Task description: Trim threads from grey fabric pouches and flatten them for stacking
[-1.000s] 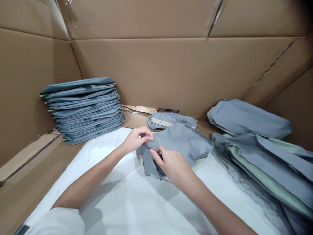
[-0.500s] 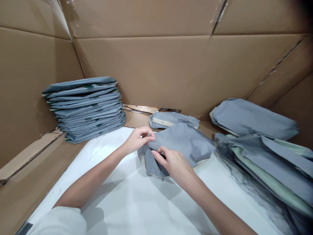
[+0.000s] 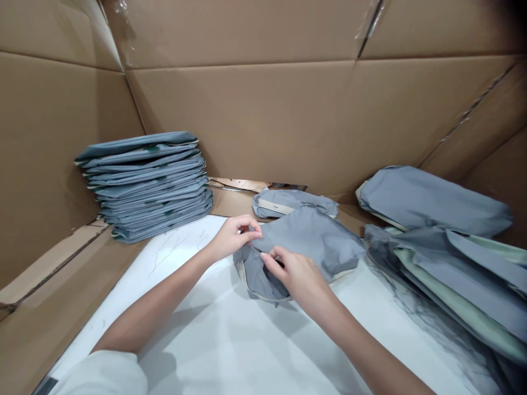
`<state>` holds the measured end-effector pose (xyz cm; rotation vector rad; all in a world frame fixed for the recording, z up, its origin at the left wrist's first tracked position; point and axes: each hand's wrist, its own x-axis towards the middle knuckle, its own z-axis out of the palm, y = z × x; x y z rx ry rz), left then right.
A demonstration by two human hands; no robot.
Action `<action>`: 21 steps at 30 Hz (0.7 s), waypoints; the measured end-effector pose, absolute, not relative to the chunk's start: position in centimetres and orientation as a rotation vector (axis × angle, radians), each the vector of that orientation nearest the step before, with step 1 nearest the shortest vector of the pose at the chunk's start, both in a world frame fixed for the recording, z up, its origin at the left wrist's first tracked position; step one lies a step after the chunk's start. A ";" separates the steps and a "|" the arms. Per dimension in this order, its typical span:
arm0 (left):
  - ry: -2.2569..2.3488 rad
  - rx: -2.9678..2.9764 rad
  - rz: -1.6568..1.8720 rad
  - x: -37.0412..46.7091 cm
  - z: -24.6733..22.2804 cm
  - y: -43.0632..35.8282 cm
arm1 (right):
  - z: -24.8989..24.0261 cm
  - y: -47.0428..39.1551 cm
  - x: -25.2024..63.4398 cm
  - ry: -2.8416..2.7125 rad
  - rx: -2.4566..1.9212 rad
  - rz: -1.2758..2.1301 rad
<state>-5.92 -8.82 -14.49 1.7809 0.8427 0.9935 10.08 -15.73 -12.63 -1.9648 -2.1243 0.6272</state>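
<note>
A grey fabric pouch with a pale edge strip (image 3: 307,241) lies on the white table top (image 3: 206,340) in front of me. My left hand (image 3: 239,235) is closed in a pinch at the pouch's upper left edge. Just right of it, my right hand (image 3: 290,269) pinches the same fabric between thumb and forefinger, over the pouch's left part. The fingertips are a short way apart along a fold. What exactly lies between them is too small to tell.
A tall stack of folded grey-blue fabric pieces (image 3: 152,186) stands at the back left. Behind the pouch lies a smaller grey pouch (image 3: 288,203). At the right are another grey pouch (image 3: 428,197) and layered grey and green fabric (image 3: 465,285). Cardboard walls (image 3: 263,120) surround the table.
My right hand has shifted slightly right along the fold. My left hand has hardly moved. The whole view has shifted a little.
</note>
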 end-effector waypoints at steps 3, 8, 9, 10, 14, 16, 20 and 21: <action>0.865 1.900 0.912 -6.6 -13.9 -8.8 | -12.2 -15.3 11.1 -2.052 -2.009 0.489; 0.766 2.270 0.519 -8.3 -12.1 -8.9 | -10.8 -14.4 13.4 -1.918 -2.109 0.352; 0.738 2.321 0.467 -8.3 -11.9 -9.0 | -10.6 -14.4 13.8 -1.899 -2.110 0.337; 0.715 2.361 0.437 -8.3 -11.8 -9.1 | -10.4 -14.3 14.1 -1.888 -2.104 0.329; 0.733 2.328 0.457 -7.3 -12.2 -9.5 | -10.3 -14.6 14.2 -1.953 -2.060 0.415; 0.751 2.189 0.505 -7.0 -12.8 -9.5 | -10.4 -14.9 13.8 -2.006 -2.041 0.452; 0.819 1.988 0.615 -6.9 -13.5 -9.3 | -10.4 -15.7 13.0 -2.100 -2.021 0.497; 0.831 1.966 0.637 -7.0 -13.6 -9.2 | -10.3 -16.0 12.8 -2.132 -2.011 0.527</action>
